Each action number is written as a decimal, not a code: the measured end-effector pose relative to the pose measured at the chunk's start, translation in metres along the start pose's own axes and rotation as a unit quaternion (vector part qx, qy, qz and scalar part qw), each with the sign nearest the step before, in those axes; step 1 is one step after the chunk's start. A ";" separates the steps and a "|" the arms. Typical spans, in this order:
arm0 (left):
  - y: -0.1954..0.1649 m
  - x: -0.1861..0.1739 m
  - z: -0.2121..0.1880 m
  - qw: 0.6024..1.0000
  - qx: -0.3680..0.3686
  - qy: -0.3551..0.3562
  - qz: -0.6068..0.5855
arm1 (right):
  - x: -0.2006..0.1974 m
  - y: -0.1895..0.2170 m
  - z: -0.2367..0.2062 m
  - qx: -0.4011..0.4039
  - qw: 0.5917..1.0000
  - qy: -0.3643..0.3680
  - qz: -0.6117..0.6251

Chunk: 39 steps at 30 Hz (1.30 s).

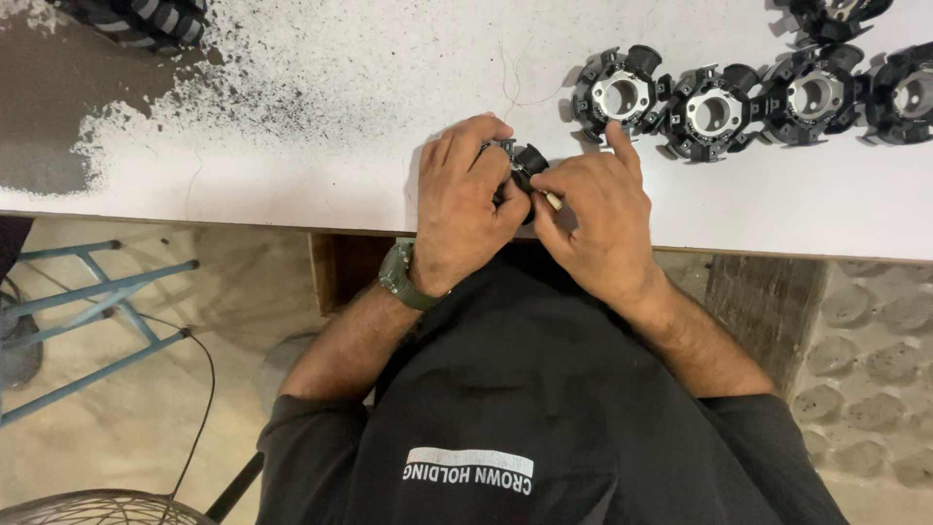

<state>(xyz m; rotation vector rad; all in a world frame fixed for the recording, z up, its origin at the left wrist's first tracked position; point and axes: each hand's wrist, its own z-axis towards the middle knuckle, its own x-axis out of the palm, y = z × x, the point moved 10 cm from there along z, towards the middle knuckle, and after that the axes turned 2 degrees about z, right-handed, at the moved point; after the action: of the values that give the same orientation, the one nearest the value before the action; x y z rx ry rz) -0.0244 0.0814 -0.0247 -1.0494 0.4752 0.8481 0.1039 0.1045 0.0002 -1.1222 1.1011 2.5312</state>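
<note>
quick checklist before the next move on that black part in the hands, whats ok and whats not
1. Left hand grips the black slotted part: ok.
2. Right hand touches the same part: ok.
3. Part is over the white table, not past its edge: ok.
4. Thin pale piece pinched in the right fingers: present, what it is cannot tell.
5. Part's seating under the fingers: cannot tell, hidden.
6. Row of matching black parts with metal centres lies apart from the hands: ok.

A white rectangular printed label (469, 469) sits on the black garment, well below the fingers (515, 185), toward the picture's bottom edge.
</note>
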 end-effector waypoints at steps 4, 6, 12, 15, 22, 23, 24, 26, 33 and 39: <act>0.000 -0.001 0.000 1.000 -0.004 -0.005 -0.003 | 0.002 0.006 0.001 -0.005 1.000 -0.003 -0.025; -0.002 -0.004 0.003 1.000 -0.007 -0.003 -0.013 | 0.002 0.007 0.002 -0.002 1.000 0.005 -0.029; -0.004 -0.046 0.004 0.999 -0.016 -0.033 0.001 | -0.012 0.003 -0.002 0.013 0.999 -0.032 0.010; -0.005 -0.047 0.008 0.999 -0.005 0.012 0.032 | -0.016 -0.002 -0.007 0.031 0.997 -0.066 0.024; -0.013 -0.013 0.017 0.991 0.012 0.080 0.102 | 0.001 -0.005 -0.005 0.033 0.998 -0.047 0.001; -0.013 -0.012 0.018 0.992 0.011 0.082 0.100 | 0.001 -0.006 -0.006 0.037 0.998 -0.042 -0.001; -0.013 -0.012 0.018 0.992 0.009 0.084 0.098 | 0.001 -0.007 -0.006 0.038 0.998 -0.041 -0.002; -0.011 -0.016 0.018 0.993 0.009 0.078 0.087 | 0.001 -0.007 -0.005 0.037 0.999 -0.040 -0.003; -0.016 -0.028 0.019 0.994 0.049 0.068 0.077 | -0.001 -0.007 -0.004 0.031 0.999 -0.040 0.009; -0.019 -0.029 0.021 0.994 0.071 0.054 0.063 | -0.003 -0.006 -0.003 0.028 0.999 -0.030 0.006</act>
<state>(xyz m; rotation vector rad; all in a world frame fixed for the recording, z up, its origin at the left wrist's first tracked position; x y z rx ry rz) -0.0283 0.0852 0.0158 -0.9443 0.6902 0.8581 0.1108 0.1070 -0.0023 -1.0229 1.1588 2.5090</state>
